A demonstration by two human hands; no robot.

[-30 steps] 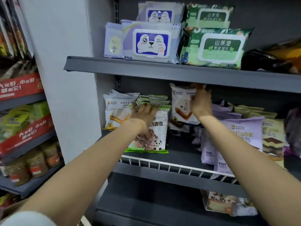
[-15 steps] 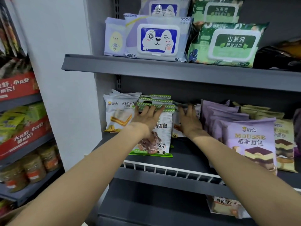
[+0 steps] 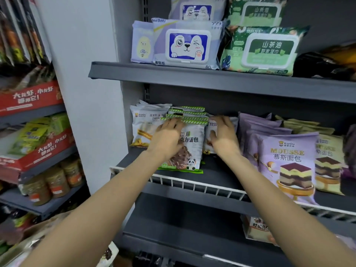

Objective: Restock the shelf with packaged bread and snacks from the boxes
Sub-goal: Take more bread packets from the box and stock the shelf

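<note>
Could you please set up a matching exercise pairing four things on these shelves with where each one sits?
Things:
1. dog-face wipes pack
2. purple mousse bread pack
3. panda bread pack
4. left hand

Places:
A. front of the middle shelf, right of the right hand
B. upper shelf, left of the green wipes pack
C. middle shelf, between the two hands
D. against the left side of the panda pack's row

Pairs: 1-B, 2-A, 3-C, 4-D
</note>
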